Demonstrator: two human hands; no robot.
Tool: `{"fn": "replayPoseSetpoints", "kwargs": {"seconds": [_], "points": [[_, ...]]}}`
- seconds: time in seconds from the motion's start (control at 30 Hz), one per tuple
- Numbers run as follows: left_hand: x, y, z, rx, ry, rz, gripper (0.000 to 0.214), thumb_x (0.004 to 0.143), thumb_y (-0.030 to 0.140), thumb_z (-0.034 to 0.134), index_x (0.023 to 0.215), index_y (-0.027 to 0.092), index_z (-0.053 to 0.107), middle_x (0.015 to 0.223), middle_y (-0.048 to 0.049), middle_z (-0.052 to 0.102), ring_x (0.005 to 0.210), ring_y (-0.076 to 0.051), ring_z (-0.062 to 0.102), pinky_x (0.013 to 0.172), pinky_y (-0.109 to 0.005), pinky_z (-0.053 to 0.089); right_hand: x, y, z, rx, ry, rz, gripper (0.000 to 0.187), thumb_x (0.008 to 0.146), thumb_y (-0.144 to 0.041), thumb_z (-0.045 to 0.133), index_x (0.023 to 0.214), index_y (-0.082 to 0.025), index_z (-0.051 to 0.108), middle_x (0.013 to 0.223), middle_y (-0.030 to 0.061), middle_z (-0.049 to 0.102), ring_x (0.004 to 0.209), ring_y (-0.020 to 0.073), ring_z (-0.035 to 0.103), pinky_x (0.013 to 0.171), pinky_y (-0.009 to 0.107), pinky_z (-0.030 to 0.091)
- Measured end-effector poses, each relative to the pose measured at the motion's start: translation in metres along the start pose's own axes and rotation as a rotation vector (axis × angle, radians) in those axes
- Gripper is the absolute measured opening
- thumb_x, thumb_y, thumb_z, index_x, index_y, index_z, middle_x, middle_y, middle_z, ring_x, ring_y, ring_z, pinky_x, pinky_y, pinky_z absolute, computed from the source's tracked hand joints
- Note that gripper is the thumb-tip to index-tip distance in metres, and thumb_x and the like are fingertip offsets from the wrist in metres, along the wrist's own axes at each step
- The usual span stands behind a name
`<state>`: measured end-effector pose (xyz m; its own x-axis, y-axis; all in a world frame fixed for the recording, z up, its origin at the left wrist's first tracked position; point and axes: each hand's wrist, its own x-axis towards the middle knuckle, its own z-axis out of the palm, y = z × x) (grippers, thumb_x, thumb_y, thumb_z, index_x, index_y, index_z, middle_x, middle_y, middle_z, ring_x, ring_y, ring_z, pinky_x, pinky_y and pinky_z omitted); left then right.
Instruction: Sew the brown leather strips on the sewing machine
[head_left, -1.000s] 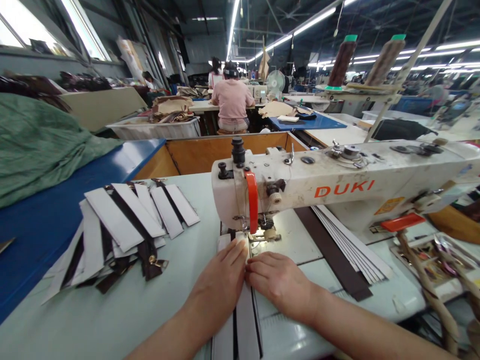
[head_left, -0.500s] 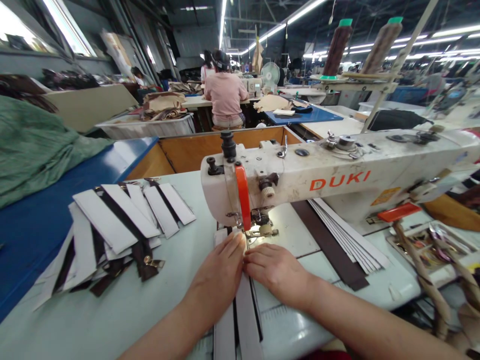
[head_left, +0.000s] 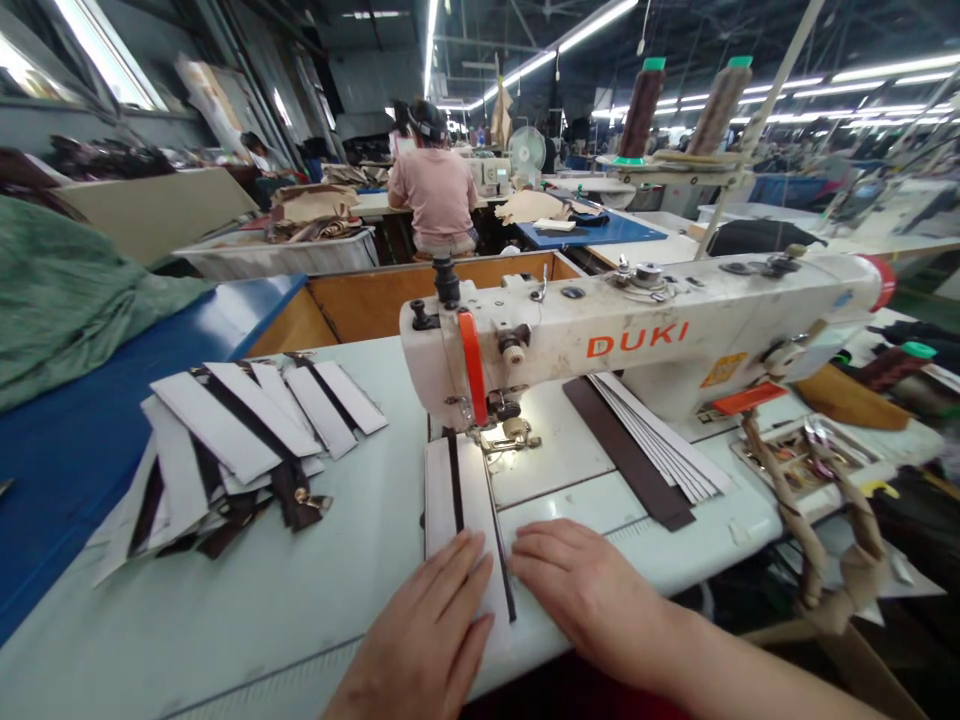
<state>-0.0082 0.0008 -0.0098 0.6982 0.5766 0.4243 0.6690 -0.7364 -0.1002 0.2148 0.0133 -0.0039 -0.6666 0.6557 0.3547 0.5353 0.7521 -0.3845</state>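
Note:
Two long white strips with a dark zipper [head_left: 455,480] between them lie lengthwise on the machine bed. Their far end reaches the presser foot [head_left: 511,440] of the white sewing machine [head_left: 555,340]. My left hand [head_left: 427,630] rests flat on the near part of the right-hand white strip [head_left: 476,490], fingers stretched forward. Close to that strip's dark right edge lies my right hand [head_left: 581,580], its fingers extended toward the left; its thumb is hidden. Under the machine arm, a brown strip [head_left: 630,460] lies beside a fan of white strips [head_left: 667,440].
A pile of white strips with dark zippers [head_left: 217,430] lies to the left. On the right are a tray of small parts [head_left: 810,450] and a cloth-wrapped lever [head_left: 806,540]. Thread cones [head_left: 641,110] stand behind. A person in pink [head_left: 433,195] sits ahead, facing away.
Both hands have moved back from the presser foot toward the table's near edge. The strips lie farther forward under the foot. The camera view has shifted slightly to the right.

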Motion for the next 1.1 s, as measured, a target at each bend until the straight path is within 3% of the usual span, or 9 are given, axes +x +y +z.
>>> {"fn": "replayPoseSetpoints", "kwargs": {"seconds": [0.1,0.2,0.43,0.87,1.1], "points": [[-0.017,0.011,0.002,-0.072,0.121,0.024,0.031,0.091,0.024,0.045,0.116,0.015,0.061,0.122,-0.0102,0.064,0.118,-0.022,0.056,0.097,-0.029,0.048,-0.015,-0.008,0.002,0.070,0.046,-0.015,0.026,0.091,-0.011,0.044,0.111,-0.014,0.060,0.109,0.0101,0.065,0.108,0.0195,0.055,0.100,0.033,0.043],[-0.027,0.014,0.015,-0.112,0.245,0.033,0.032,0.091,0.015,0.038,0.110,0.019,0.064,0.114,-0.0072,0.068,0.116,-0.020,0.058,0.096,-0.029,0.048,-0.017,-0.009,0.003,0.108,0.046,-0.042,0.025,0.090,-0.011,0.043,0.110,-0.014,0.059,0.106,0.0111,0.064,0.106,0.0199,0.054,0.097,0.034,0.045],[-0.033,0.014,0.023,-0.166,0.251,0.084,0.040,0.092,0.007,0.030,0.110,0.018,0.064,0.109,-0.0066,0.070,0.115,-0.020,0.059,0.096,-0.031,0.049,-0.013,-0.008,-0.002,0.140,0.062,-0.078,0.024,0.089,-0.011,0.041,0.105,-0.014,0.058,0.098,0.0114,0.062,0.098,0.0212,0.055,0.089,0.034,0.049],[-0.033,0.019,0.027,-0.155,0.244,0.088,0.041,0.092,0.007,0.029,0.117,0.016,0.060,0.102,-0.0074,0.071,0.104,-0.018,0.063,0.097,-0.030,0.048,-0.016,-0.005,0.001,0.134,0.053,-0.091,0.024,0.089,-0.012,0.043,0.107,-0.011,0.060,0.098,0.0110,0.061,0.100,0.0219,0.053,0.091,0.034,0.048],[-0.018,0.017,0.009,-0.106,0.225,0.126,0.039,0.095,0.008,0.027,0.101,0.014,0.066,0.099,-0.0056,0.071,0.097,-0.016,0.065,0.090,-0.026,0.051,-0.017,-0.005,0.002,0.133,0.048,-0.095,0.024,0.089,-0.012,0.042,0.107,-0.012,0.058,0.097,0.0116,0.061,0.100,0.0218,0.053,0.090,0.035,0.048]]}}
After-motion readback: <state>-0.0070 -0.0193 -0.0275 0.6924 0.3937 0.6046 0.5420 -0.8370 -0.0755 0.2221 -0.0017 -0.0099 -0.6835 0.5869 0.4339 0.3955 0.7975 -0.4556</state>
